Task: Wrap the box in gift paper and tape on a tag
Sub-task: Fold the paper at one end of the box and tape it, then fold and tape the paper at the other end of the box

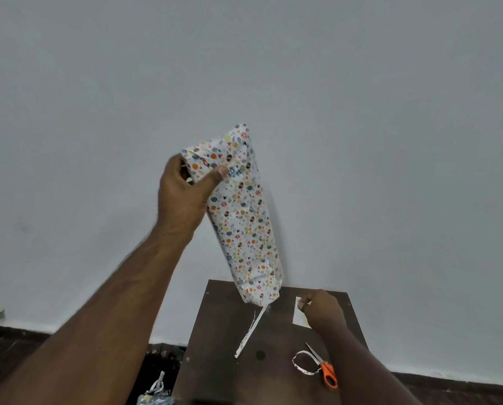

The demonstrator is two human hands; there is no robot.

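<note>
wrapped box: printed paper, slightly creased
surface: dark wood, matt
scissors: metal blades, orange plastic handles

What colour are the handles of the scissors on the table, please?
Orange handles on the scissors, seen in the head view.

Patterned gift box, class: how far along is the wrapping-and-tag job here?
Done: the long box in spotted gift paper looks fully covered, held up by the left hand. In hand: the right hand pinches the white paper tag on the brown table. Left: taping it on.
</note>
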